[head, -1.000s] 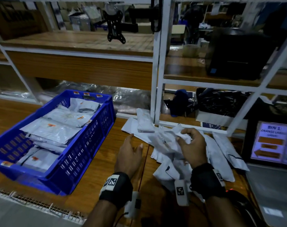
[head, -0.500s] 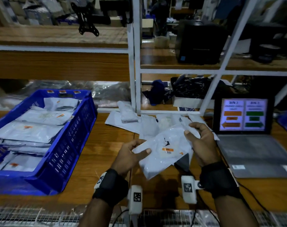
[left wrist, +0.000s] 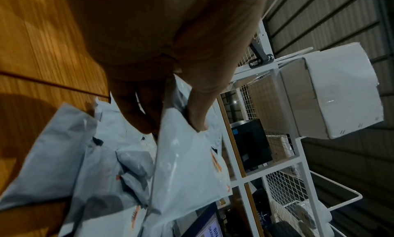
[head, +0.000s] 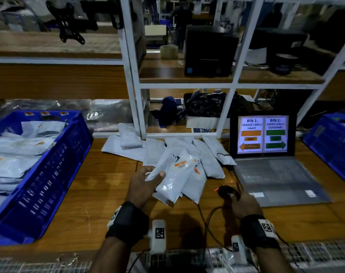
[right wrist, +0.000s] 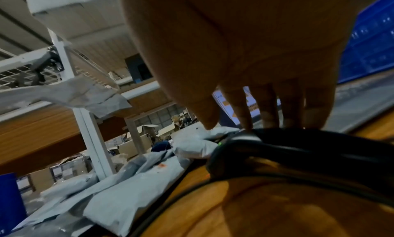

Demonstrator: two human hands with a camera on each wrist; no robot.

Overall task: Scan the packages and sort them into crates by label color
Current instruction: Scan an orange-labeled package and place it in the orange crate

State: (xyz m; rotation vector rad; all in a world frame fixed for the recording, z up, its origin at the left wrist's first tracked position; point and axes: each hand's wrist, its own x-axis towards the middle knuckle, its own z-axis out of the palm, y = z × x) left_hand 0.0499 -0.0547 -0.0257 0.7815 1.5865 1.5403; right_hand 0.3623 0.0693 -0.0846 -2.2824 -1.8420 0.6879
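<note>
My left hand (head: 148,179) grips a white poly package (head: 174,175) by its near left edge, above the wooden bench. An orange label (head: 180,164) faces up on it. In the left wrist view the thumb and fingers (left wrist: 199,122) pinch the package (left wrist: 187,164). My right hand (head: 244,203) lies over a black corded scanner (head: 225,191) on the bench, right of the package. A red glow shows at its nose. In the right wrist view the fingertips (right wrist: 268,121) touch the top of the scanner (right wrist: 277,149). Loose packages (head: 211,154) lie behind.
A blue crate (head: 55,174) at the left holds several orange-labelled packages. Another blue crate (head: 329,142) stands at the far right. An open laptop (head: 274,174) shows Bin 1 orange and Bin 2 green. White shelf posts (head: 132,95) rise behind the pile.
My right hand let go of the package and dropped to the right onto the scanner. The left hand now holds the package alone, label up.
</note>
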